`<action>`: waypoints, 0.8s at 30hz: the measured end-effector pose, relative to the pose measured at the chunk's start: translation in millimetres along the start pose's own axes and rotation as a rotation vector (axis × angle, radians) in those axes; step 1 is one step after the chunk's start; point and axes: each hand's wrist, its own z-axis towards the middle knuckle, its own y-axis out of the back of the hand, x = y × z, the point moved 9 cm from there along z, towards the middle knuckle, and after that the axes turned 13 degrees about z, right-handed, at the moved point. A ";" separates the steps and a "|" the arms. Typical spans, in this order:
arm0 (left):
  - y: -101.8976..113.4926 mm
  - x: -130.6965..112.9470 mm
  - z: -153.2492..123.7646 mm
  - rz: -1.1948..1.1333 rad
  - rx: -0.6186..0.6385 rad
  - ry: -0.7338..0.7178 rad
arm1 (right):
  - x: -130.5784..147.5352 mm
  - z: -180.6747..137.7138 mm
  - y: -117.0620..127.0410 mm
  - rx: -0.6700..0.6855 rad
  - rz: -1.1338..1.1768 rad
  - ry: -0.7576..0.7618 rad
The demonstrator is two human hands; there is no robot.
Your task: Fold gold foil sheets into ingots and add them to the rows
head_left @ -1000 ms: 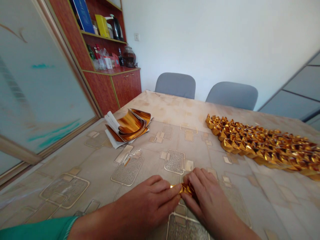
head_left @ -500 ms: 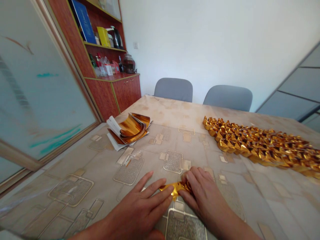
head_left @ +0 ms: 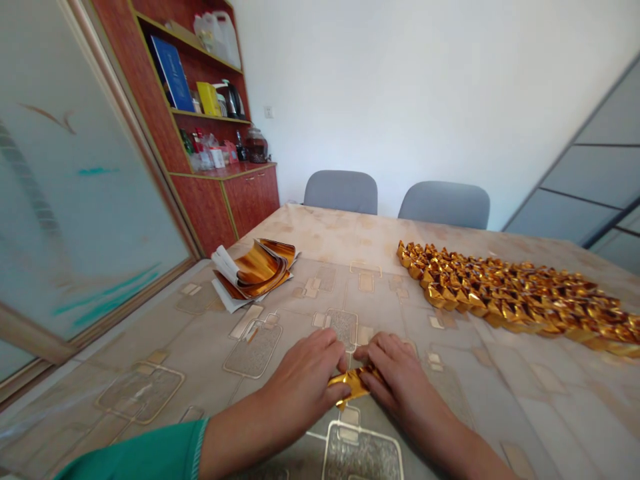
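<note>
A small piece of gold foil paper (head_left: 354, 385), partly folded, lies low over the near middle of the table between my two hands. My left hand (head_left: 313, 367) pinches its left end, thumb in front and fingers curled behind. At the other end, my right hand (head_left: 393, 370) grips the paper with thumb and bent fingers, hiding that end. To the right stand rows of folded gold paper pieces (head_left: 515, 290), packed close together. A curled stack of gold foil sheets (head_left: 260, 270) with white backs rests at the left of the table.
The table (head_left: 330, 227) has a patterned clear cover. Two grey chairs (head_left: 341, 192) stand behind its far edge. A red-brown cabinet (head_left: 210, 200) with bottles and a kettle is at the back left, beside a frosted glass door (head_left: 95, 200).
My left hand has gone from flat, spread fingers on the paper to a pinch on its left end. My right hand keeps its grip. The view has tilted up slightly.
</note>
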 end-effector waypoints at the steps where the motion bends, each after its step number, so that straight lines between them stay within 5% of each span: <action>1: -1.4 0.9 -0.7 -0.018 0.003 0.007 | 1.3 0.4 1.4 -0.006 0.012 0.009; 15: -12.8 11.1 5.0 -0.377 -0.036 0.031 | 17.3 1.8 11.2 -0.049 0.154 0.116; 20: 4.3 10.7 3.5 -0.379 -0.172 0.009 | -21.1 0.5 29.4 -0.189 0.595 -0.133; 24: 4.0 25.0 4.1 -0.675 -0.208 0.157 | -50.4 -6.9 46.5 -0.427 0.977 -0.320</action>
